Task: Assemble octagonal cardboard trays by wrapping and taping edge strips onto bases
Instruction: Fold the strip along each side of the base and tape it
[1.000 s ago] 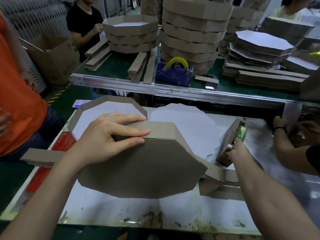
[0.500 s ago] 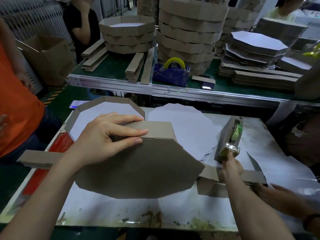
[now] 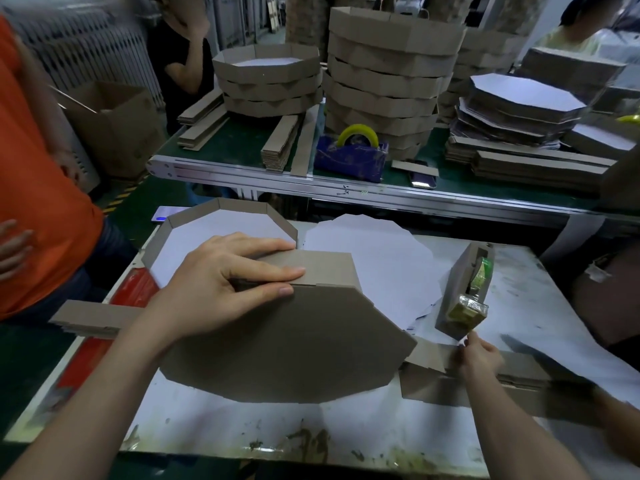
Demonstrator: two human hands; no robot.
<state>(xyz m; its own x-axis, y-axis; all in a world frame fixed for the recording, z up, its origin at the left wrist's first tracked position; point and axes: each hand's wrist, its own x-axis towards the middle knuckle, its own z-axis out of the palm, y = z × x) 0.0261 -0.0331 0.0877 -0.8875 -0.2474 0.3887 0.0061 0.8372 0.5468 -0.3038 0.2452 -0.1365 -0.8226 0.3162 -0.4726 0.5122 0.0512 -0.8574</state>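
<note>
Hard to see: the fingertips of the right hand (image 3: pixel 479 355) are turned away from the camera, just below the tape dispenser (image 3: pixel 465 292). The fingers are curled, but I cannot tell if they pinch tape or nothing.
Cut off: a blurred dark arm (image 3: pixel 620 420) enters at the lower right edge and covers the far end of the loose strip.
Left hand (image 3: pixel 228 289): lies flat with straight fingers, pressing the edge strip (image 3: pixel 325 268) against the far side of the octagonal base (image 3: pixel 284 348).
Base: plain brown cardboard, in the middle of the white, stained surface (image 3: pixel 242 427).
Strip: folded around the far corners of the base; its free part runs out to the right, under the right hand.
Behind: a finished tray (image 3: pixel 242 205) with a white floor, partly hidden by the left hand; beside it, white octagonal sheets (image 3: pixel 374 258).
Left side: a pile of flat strips (image 3: pixel 90 315), half under the left forearm.
Rear surface: tall stacks of trays (image 3: pixel 391 74) and a blue dispenser (image 3: pixel 349 161) with a yellow roll.
Left edge: a person in orange (image 3: pixel 34 168).
</note>
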